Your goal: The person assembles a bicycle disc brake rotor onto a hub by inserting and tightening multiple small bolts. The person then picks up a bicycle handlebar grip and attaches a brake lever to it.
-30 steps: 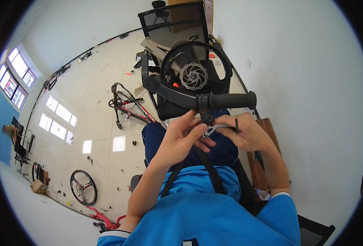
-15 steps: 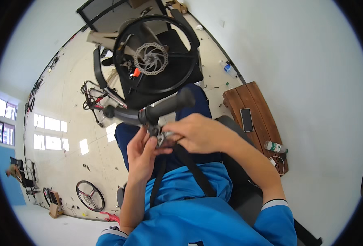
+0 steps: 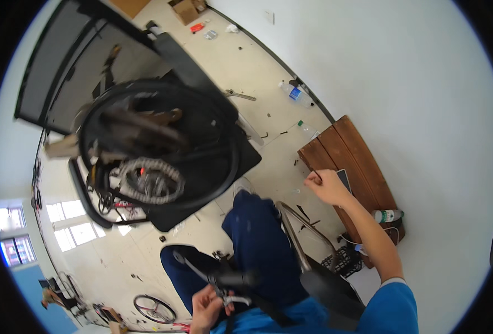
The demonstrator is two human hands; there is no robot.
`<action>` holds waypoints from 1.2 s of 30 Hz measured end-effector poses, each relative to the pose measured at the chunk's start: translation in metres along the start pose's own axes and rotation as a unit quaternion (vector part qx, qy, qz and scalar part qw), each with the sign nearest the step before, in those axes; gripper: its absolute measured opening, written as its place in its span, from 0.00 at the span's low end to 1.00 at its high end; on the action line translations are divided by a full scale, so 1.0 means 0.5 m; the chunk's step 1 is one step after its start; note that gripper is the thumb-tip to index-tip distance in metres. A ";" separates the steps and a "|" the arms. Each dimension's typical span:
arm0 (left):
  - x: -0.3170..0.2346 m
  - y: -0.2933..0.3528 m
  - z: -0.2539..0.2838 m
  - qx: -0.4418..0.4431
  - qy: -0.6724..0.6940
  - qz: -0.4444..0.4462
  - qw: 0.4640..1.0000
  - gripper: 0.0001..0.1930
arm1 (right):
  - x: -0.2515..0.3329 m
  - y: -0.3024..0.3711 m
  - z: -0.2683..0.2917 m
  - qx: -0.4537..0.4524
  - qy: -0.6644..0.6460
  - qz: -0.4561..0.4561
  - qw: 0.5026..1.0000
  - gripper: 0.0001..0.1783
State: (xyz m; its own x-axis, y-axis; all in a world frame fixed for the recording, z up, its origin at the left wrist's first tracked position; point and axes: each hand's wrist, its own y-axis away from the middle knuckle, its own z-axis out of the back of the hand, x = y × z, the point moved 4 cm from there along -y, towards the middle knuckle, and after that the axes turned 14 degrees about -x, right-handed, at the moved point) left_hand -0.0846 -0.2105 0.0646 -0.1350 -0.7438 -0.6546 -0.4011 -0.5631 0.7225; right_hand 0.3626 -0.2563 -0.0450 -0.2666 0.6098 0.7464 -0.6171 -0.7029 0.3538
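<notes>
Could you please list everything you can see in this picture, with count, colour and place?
bicycle wheel: one, black, on the black mat, upper left
mat: one, black, on the floor
bench: one, brown wood, by the white wall, right
phone: one, dark, on the bench
bottles: three, clear, one and another on the floor, one at the bench end
cardboard box: one, brown, top
spare wheel: one, black, floor bottom left
handlebar: one, black, over the lap
left hand: at the handlebar's silver lever
right hand: closed, over the bench
</notes>
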 end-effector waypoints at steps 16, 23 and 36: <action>-0.146 -0.080 0.058 -0.260 -0.110 0.335 0.899 0.18 | -0.448 -0.709 -0.434 -0.159 0.352 0.011 0.922 0.03; -0.132 -0.106 0.057 -0.249 -0.118 0.365 0.889 0.18 | -0.433 -0.415 -0.562 -0.259 0.089 -0.070 0.959 0.09; -0.089 -0.056 0.062 -0.211 -0.109 0.358 0.903 0.19 | -0.637 -0.363 -0.524 -0.402 0.039 -0.277 0.872 0.16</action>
State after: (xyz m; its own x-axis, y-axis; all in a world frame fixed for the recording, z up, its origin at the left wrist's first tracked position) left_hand -0.0955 -0.1504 0.0667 -0.4173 -0.9086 0.0183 0.2341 -0.0880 0.9682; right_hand 0.3654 -0.2268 -0.4945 0.2072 0.8187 0.5355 -0.9783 0.1726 0.1147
